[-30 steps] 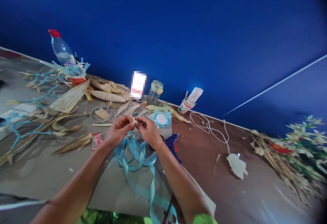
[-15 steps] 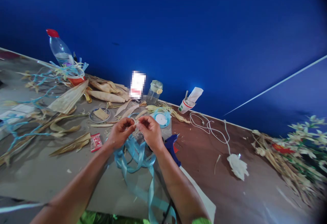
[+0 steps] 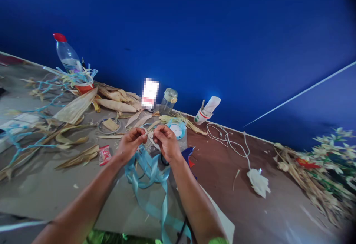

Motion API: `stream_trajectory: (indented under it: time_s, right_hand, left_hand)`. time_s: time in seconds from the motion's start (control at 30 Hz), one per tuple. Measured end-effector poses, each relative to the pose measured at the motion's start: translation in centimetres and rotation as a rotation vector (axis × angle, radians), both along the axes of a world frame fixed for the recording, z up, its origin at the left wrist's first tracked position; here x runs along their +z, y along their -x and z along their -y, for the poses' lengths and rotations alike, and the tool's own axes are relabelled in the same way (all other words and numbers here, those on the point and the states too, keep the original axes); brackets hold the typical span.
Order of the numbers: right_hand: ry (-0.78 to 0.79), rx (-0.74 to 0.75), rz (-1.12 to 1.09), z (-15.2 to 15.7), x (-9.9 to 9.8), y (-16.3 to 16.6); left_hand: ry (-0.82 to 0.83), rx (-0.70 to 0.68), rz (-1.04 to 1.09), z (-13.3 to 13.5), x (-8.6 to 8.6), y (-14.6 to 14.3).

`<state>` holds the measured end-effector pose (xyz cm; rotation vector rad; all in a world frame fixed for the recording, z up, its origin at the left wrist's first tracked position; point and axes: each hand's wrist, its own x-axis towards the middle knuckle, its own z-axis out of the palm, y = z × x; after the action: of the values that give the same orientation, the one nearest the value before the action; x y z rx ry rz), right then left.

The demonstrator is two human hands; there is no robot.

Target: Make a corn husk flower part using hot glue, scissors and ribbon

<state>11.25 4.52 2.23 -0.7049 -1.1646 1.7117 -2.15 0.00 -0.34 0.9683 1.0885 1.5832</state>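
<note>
Above the middle of the table, my left hand [image 3: 131, 142] is closed, thumb and fingertips pinching a small pale strip of corn husk [image 3: 148, 133]. Just to its right, my right hand [image 3: 167, 144] is closed too, its fingertips pressed together near the strip's other end; what they hold is hidden. Below both hands lies a loose tangle of light blue ribbon [image 3: 150, 170], trailing toward me. Behind my right hand sits a ribbon spool [image 3: 176, 130] with a white centre. A blue glue gun [image 3: 188, 152] is partly covered by my right forearm.
Dried corn husks [image 3: 116, 105] spread over the left and back. A red candy packet [image 3: 105, 155] lies left of my hands. Along the blue wall stand a bottle [image 3: 66, 55], a glass jar [image 3: 168, 101] and a paper cup [image 3: 202, 115]. A white cable [image 3: 229, 138] and flowers [image 3: 330, 155] are on the right.
My hands have drawn slightly apart, the right one shifting a little to the right. More of the pale strip shows between them. The view has tilted slightly.
</note>
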Motion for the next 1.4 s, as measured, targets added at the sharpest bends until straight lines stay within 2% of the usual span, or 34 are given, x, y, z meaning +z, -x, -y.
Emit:
stream_trajectory:
  time_s: [0.13, 0.3, 0.37, 0.47, 0.53, 0.7, 0.8, 1.03, 1.17, 1.27, 1.4]
  right_hand:
    - [0.073, 0.039, 0.018, -0.5, -0.2, -0.3]
    - [-0.034, 0.001, 0.265, -1.0, -1.2, -0.4]
    - [-0.171, -0.028, 0.486, -1.0, -1.7, -0.5]
    - [-0.516, -0.091, 0.866, -0.7, -2.1, -0.5]
    - [-0.672, -0.046, 1.043, -0.2, -2.1, -0.4]
    - [-0.838, 0.25, 1.153, 1.1, -2.5, 0.7]
    - [-0.905, 0.276, 1.22, 1.4, -3.3, 1.3]
    - [-0.904, 0.257, 1.277, 1.0, -4.4, 2.1]
    - [-0.891, 0.244, 1.154, 0.8, -4.0, 1.8]
    - [-0.754, 0.187, 0.978, 0.1, -3.5, 1.1]
    - [-0.42, 0.118, 0.731, -1.4, -2.5, -0.2]
  left_hand:
    - [-0.017, 0.017, 0.109, -0.1, -0.4, 0.5]
    - [-0.01, 0.056, 0.21, -0.1, -0.2, 1.0]
    - [-0.012, 0.062, 0.221, -0.1, 0.0, 1.0]
    - [-0.013, 0.081, 0.211, -0.1, 0.1, 1.0]
    - [-0.009, 0.086, 0.2, -0.1, 0.1, 1.0]
    - [-0.007, 0.068, 0.174, -0.1, -0.1, 1.0]
    - [-0.011, 0.055, 0.162, 0.0, -0.1, 0.9]
    - [0.002, 0.026, 0.15, -0.1, -0.3, 0.7]
    - [0.0, 0.026, 0.134, -0.3, -0.6, 0.8]
    - [-0.005, 0.05, 0.085, -0.3, -0.7, 0.9]
    - [0.032, 0.079, -0.028, -0.4, -0.5, 0.9]
